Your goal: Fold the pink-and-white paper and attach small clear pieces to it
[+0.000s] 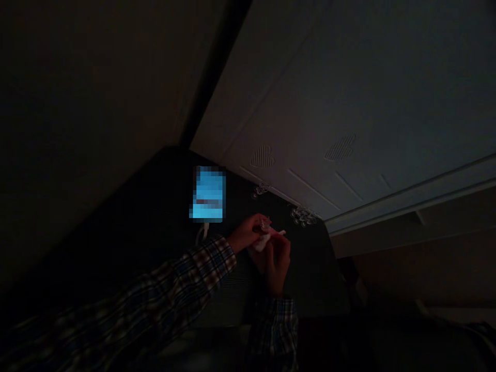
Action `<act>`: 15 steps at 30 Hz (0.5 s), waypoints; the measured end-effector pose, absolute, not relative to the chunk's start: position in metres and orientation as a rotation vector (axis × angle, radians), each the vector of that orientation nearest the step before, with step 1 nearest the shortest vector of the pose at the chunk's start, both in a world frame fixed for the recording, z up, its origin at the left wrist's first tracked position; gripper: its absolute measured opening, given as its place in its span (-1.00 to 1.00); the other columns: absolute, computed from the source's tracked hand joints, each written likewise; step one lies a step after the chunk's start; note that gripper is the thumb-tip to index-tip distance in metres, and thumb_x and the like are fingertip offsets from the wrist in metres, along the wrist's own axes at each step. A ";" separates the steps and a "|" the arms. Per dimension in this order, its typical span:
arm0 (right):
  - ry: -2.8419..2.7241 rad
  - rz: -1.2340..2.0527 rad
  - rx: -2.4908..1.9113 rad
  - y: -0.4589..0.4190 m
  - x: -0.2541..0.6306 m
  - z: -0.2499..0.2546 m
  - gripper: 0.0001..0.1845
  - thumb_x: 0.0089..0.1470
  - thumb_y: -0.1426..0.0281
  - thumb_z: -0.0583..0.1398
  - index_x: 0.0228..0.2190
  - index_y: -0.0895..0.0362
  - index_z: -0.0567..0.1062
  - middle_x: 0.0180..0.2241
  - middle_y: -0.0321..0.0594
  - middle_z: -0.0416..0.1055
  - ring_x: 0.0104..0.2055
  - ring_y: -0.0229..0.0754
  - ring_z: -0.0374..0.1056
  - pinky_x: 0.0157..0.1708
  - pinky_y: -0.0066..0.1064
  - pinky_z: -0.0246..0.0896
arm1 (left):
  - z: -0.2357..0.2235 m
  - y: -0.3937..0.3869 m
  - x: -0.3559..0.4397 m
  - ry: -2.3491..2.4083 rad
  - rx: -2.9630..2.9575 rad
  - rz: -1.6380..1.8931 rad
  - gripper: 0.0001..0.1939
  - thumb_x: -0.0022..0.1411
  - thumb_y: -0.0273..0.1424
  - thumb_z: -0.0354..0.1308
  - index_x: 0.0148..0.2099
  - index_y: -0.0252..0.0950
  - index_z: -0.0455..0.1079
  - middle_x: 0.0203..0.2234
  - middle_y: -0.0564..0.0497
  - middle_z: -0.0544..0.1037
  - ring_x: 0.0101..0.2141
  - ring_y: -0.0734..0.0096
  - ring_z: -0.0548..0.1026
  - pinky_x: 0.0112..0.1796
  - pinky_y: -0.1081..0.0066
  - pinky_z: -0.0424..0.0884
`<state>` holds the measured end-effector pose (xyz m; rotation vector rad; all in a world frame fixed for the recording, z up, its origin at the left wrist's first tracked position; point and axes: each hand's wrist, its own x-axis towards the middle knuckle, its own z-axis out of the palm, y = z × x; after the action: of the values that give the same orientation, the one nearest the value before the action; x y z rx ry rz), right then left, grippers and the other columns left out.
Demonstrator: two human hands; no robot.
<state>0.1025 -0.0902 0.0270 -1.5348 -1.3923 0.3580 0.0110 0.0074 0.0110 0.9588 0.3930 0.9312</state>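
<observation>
The light is very dim. My left hand (pixel 247 233) is closed, its fingertips around a small clear, shiny piece (pixel 264 224) that looks like glass or plastic. Close against it, my right hand (pixel 278 259) is pinched shut, and a thin white stick-like thing (pixel 282 233) pokes out by its fingertips. Between the two hands is a soft white wad (pixel 262 243), perhaps tissue or cotton; which hand bears it I cannot tell. Beyond my hands, small clear shiny pieces lie in a little group (pixel 260 190) and a larger heap (pixel 304 216).
A lit blue screen, blurred into blocks (pixel 209 195), is on the dark table (pixel 155 217) left of my hands, with a pale cable (pixel 204 230) at its lower end. A pale panel with heart-shaped reliefs (pixel 349 103) rises behind the table. Shelving (pixel 445 206) is at the right.
</observation>
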 end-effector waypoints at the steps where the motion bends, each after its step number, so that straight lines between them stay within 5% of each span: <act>1: -1.380 0.353 -1.550 -0.090 0.104 0.026 -0.72 0.06 0.37 0.05 -0.13 0.13 0.26 -0.18 -0.16 0.32 -0.20 -0.21 0.30 -0.23 -0.35 0.22 | 0.012 0.007 0.011 0.404 0.959 0.935 -0.68 -0.16 -0.58 0.15 -0.26 -0.32 0.25 -0.34 0.03 0.42 -0.29 0.43 0.41 -0.29 0.42 0.33; 15: -1.370 0.420 -1.555 -0.087 0.102 0.021 -0.65 0.03 0.34 0.08 -0.11 0.13 0.23 -0.21 -0.16 0.32 -0.24 -0.23 0.31 -0.27 -0.37 0.25 | 0.014 0.003 0.010 0.502 1.035 0.950 -0.67 -0.16 -0.43 0.23 -0.26 -0.31 0.28 -0.40 0.06 0.43 -0.35 0.44 0.42 -0.34 0.44 0.34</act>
<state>0.1019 -0.0866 0.0210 -1.5548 -1.3701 0.4204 0.0096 0.0032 0.0136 1.0349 0.5023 0.9495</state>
